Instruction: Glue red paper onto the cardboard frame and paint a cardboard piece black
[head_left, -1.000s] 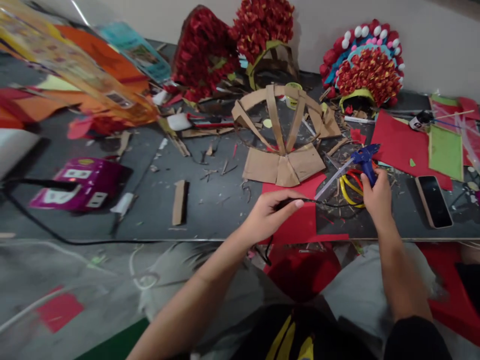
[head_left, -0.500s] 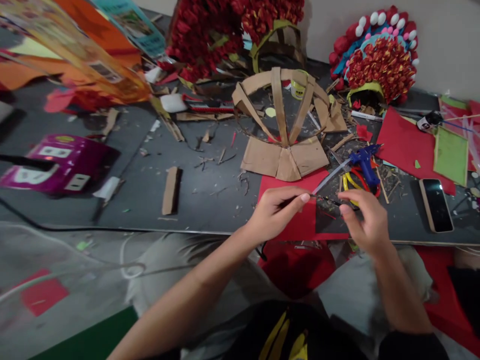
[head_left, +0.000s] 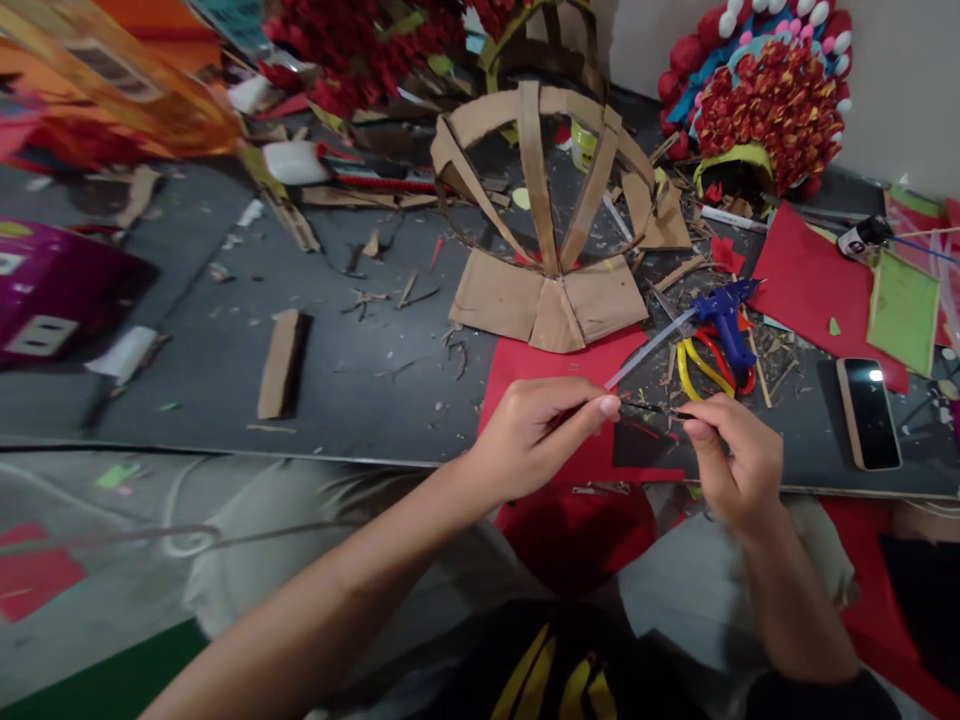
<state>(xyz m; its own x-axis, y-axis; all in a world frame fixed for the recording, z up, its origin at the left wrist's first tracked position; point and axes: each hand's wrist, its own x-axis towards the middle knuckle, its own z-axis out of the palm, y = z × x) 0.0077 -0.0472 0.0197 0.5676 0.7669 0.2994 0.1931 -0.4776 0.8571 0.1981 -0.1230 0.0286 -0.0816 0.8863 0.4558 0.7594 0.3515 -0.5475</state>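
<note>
Between my two hands a thin dark strip, perhaps wire or cord, (head_left: 645,407) stretches just above the table's front edge. My left hand (head_left: 536,435) is closed, with thumb and forefinger pinching the strip's left end. At the other end my right hand (head_left: 739,455) pinches it between thumb and fingertip. Under my left hand lies red paper (head_left: 570,360). Behind the hands a blue glue gun (head_left: 724,320) rests with a clear glue stick (head_left: 651,348) pointing toward my left fingertips. Beside it are pliers with yellow and red handles (head_left: 686,370).
A cardboard headdress frame (head_left: 535,170) stands behind the red paper. Decorated red headdresses (head_left: 765,115) stand at the back. A phone (head_left: 868,413) lies right, a cardboard strip (head_left: 279,362) left, near a purple power box (head_left: 52,290). Scraps litter the dark table (head_left: 360,380).
The view has shifted, so the table things sit farther left and higher. My right thumb and fingertip have come together on the end of the dark strip. The left hand keeps its pinch.
</note>
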